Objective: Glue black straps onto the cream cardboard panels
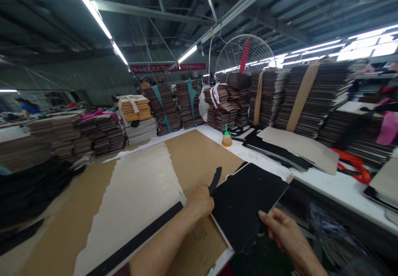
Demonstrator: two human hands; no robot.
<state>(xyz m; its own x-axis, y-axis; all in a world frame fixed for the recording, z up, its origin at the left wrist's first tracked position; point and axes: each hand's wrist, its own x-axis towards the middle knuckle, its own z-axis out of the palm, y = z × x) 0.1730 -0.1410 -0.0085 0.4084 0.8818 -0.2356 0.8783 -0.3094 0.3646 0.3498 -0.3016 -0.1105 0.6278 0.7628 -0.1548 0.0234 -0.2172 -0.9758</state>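
A black panel with a pale edge (pixel 248 199) lies at the front of the work table, its near right part reaching past the table edge. My right hand (pixel 281 226) pinches the panel's near right edge between thumb and fingers. My left hand (pixel 200 201) is closed at the panel's left side, and a short, slightly curved black strip (pixel 215 179) sticks up from it. Its fingertips are hidden from me. To the left, overlapping beige sheets (pixel 137 189) are fanned out on brown board, with a long black strip (pixel 139 238) along their near edge.
A small bottle with a green nozzle (pixel 226 137) stands behind the panel. Beige and black pieces (pixel 295 145) lie on the white table at right. Tall tied stacks of dark panels (pixel 311 95) line the back, before a large fan (pixel 244 54). Black material (pixel 34 197) is heaped at left.
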